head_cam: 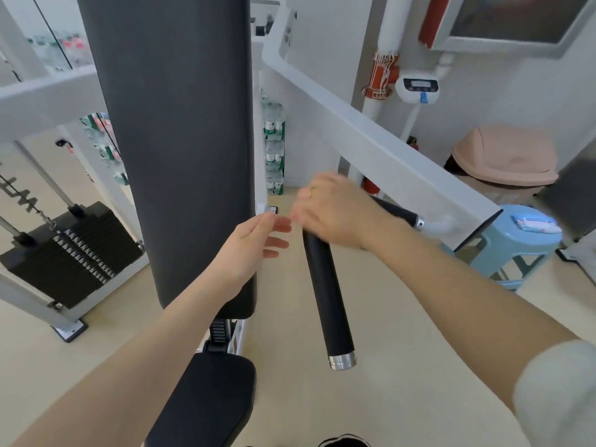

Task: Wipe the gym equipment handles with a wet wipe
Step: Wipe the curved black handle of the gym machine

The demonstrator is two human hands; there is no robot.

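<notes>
Two bare hands meet in the middle of a small gym room with a pale beige floor [403, 366] and white walls. Largest in view is the tall black back pad [174, 140] of a weight machine, standing upright just behind and left of the left hand [254, 250]; below the forearms lies the black seat pad [206, 391]. A white metal arm [371, 140] of the machine slopes down from above the hands to beyond the right hand [335, 211]. Far left of the left hand sits a stack of black weight plates [64, 253] in a grey frame. Well beyond the right hand stand a pink swing-lid bin [503, 156] and, nearer, a light blue plastic stool [516, 243] with a small packet [537, 224] on top. Shrink-wrapped bottles [274, 146] are stacked against the wall behind the hands.

A black handle [327, 291] with a silver end cap hangs down from under the right hand; a second black grip [398, 211] runs off behind that wrist toward the white arm. The right hand is curled over the top of the hanging handle, fingers blurred. The left hand is loosely spread, fingers extended toward the right hand, touching nothing clearly. Whether a wipe is under the right hand cannot be told.
</notes>
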